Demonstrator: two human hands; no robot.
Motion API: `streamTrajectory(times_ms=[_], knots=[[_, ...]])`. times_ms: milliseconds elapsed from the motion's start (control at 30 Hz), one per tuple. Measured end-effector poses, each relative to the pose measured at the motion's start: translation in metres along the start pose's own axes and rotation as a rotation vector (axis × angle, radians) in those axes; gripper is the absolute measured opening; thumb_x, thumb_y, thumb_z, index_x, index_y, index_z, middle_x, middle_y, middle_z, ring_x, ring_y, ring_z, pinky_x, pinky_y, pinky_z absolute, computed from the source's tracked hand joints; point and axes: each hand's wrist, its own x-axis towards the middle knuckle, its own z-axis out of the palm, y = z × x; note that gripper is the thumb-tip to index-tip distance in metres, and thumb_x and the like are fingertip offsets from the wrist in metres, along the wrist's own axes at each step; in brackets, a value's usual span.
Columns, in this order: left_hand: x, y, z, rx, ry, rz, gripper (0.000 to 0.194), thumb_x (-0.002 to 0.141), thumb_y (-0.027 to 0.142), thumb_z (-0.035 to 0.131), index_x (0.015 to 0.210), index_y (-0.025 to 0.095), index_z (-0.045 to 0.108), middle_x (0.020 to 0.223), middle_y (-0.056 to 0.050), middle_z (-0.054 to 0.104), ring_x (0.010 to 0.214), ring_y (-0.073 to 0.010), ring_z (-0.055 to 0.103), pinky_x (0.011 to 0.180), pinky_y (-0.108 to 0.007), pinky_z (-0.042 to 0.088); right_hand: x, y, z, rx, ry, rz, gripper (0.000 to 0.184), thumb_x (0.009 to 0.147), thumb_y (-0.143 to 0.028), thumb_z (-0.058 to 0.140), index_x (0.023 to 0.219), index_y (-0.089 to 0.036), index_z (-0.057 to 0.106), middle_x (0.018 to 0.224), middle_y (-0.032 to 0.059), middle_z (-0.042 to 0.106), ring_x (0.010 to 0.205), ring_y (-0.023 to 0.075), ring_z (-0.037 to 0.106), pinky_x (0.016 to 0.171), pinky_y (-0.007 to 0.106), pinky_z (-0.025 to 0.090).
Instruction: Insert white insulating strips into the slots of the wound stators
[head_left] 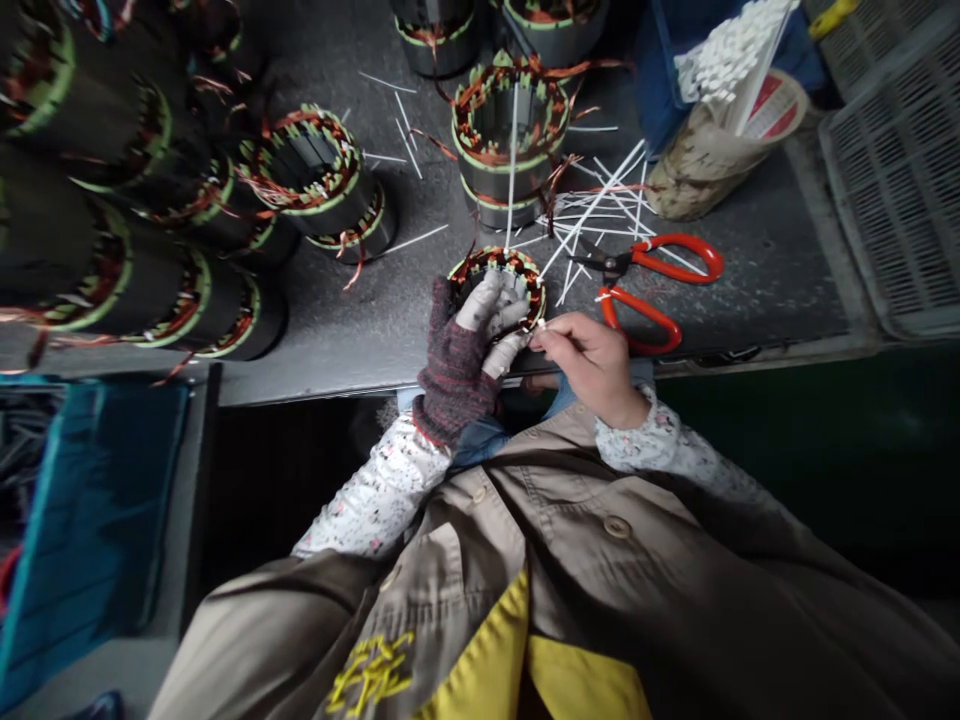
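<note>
Right grip [589, 362], bare, is closed to a pinch in the head view, thumb and forefinger pressed together at the near right rim of a stator [523, 280]; what is pinched appears to be the end of a white tie, though it is too small to be told for sure. By the left grip [459, 355], gloved and with fingertips wrapped in white, the stator is clasped at the front edge of the desk [757, 280], the thumb laid along the near side and other fingers bent over into the opening. Whether its base is rested on the desk or lifted is hidden.

From the far rim, a long tie [513, 150] is seen rising in front of a stack of stators [510, 185]. Loose ties [600, 215] are strewn beside it, and orange-handled scissors [616, 265] are laid near the right grip.

In judgement, the stator should be found heavy for its size and stiff in its steel body, best held by the outer wall; its copper windings, easily nicked, are better left unsqueezed. Ties look light, springy and perhaps slippery, best taken near the tip.
</note>
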Motion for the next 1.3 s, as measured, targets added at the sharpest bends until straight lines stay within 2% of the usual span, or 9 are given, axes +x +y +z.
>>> streamTrajectory(times_ms=[67, 133, 200, 300, 533, 767, 1133, 1200, 1300], knots=[[0.001, 0.000, -0.001, -0.075, 0.073, 0.029, 0.038, 0.109, 0.037, 0.042, 0.147, 0.031, 0.046, 0.134, -0.005, 0.072, 0.117, -0.0172, 0.073, 0.135, -0.054, 0.026, 0.002, -0.001, 0.001, -0.005, -0.006, -0.005, 0.027, 0.095, -0.042, 0.064, 0.078, -0.022, 0.068, 0.067, -0.0015, 0.072, 0.059, 0.0125, 0.064, 0.059, 0.025, 0.050], [0.003, 0.001, -0.001, -0.066, 0.147, 0.074, 0.021, 0.107, 0.035, 0.051, 0.122, 0.031, 0.065, 0.116, 0.000, 0.079, 0.109, -0.0176, 0.076, 0.137, -0.059, 0.017, 0.001, -0.004, -0.004, -0.025, -0.019, -0.038, 0.025, 0.097, -0.038, 0.062, 0.079, -0.022, 0.069, 0.068, -0.0018, 0.072, 0.058, 0.0113, 0.062, 0.059, 0.024, 0.050], [0.004, 0.001, -0.001, -0.038, 0.169, 0.079, 0.017, 0.105, 0.034, 0.054, 0.105, 0.030, 0.070, 0.106, 0.002, 0.081, 0.104, -0.0177, 0.076, 0.137, -0.061, 0.015, 0.000, -0.008, -0.009, -0.052, -0.046, -0.085, 0.026, 0.100, -0.035, 0.057, 0.081, -0.022, 0.068, 0.072, -0.0008, 0.072, 0.062, 0.0115, 0.064, 0.061, 0.024, 0.050], [0.005, 0.001, -0.002, 0.002, 0.141, 0.049, 0.025, 0.107, 0.039, 0.049, 0.102, 0.030, 0.071, 0.106, 0.002, 0.081, 0.105, -0.0181, 0.076, 0.137, -0.061, 0.017, 0.001, -0.010, -0.011, -0.111, -0.081, -0.132, 0.028, 0.100, -0.034, 0.055, 0.078, -0.022, 0.067, 0.073, 0.0003, 0.069, 0.068, 0.0132, 0.065, 0.065, 0.026, 0.049], [0.004, -0.004, -0.005, 0.088, 0.050, 0.072, 0.024, 0.106, 0.041, 0.048, 0.110, 0.032, 0.070, 0.112, 0.000, 0.080, 0.110, -0.0180, 0.075, 0.135, -0.062, 0.023, 0.014, 0.003, -0.001, -0.254, -0.023, -0.141, 0.024, 0.089, -0.022, 0.063, 0.065, -0.021, 0.060, 0.061, -0.0027, 0.060, 0.057, 0.0117, 0.052, 0.056, 0.027, 0.035], [0.004, -0.002, -0.004, 0.044, 0.089, 0.092, 0.023, 0.105, 0.035, 0.050, 0.113, 0.031, 0.072, 0.109, 0.000, 0.080, 0.106, -0.0186, 0.075, 0.135, -0.061, 0.023, 0.006, -0.010, -0.010, -0.100, 0.007, -0.236, 0.022, 0.093, -0.023, 0.060, 0.071, -0.022, 0.058, 0.069, -0.0017, 0.062, 0.064, 0.0125, 0.057, 0.061, 0.027, 0.043], [0.002, -0.009, -0.007, 0.093, 0.086, 0.161, 0.025, 0.105, 0.035, 0.048, 0.119, 0.030, 0.069, 0.112, 0.000, 0.080, 0.107, -0.0171, 0.075, 0.135, -0.057, 0.022, 0.020, 0.000, -0.002, -0.226, -0.031, -0.103, 0.023, 0.085, -0.025, 0.064, 0.064, -0.021, 0.055, 0.066, -0.0023, 0.055, 0.055, 0.0106, 0.045, 0.054, 0.026, 0.034], [0.002, -0.008, -0.010, 0.075, 0.116, 0.243, 0.030, 0.105, 0.030, 0.043, 0.122, 0.029, 0.067, 0.113, -0.001, 0.080, 0.109, -0.0177, 0.074, 0.134, -0.057, 0.023, 0.019, -0.008, -0.002, -0.270, -0.068, -0.124, 0.025, 0.086, -0.028, 0.066, 0.065, -0.022, 0.054, 0.069, -0.0017, 0.055, 0.058, 0.0109, 0.046, 0.055, 0.026, 0.034], [0.006, -0.008, -0.012, 0.123, 0.137, 0.316, 0.029, 0.102, 0.026, 0.046, 0.124, 0.031, 0.065, 0.114, -0.001, 0.079, 0.109, -0.0207, 0.074, 0.132, -0.056, 0.025, 0.018, -0.020, -0.004, -0.359, -0.240, -0.126, 0.031, 0.090, -0.028, 0.062, 0.063, -0.022, 0.048, 0.066, -0.0016, 0.052, 0.063, 0.0122, 0.048, 0.060, 0.027, 0.035]])
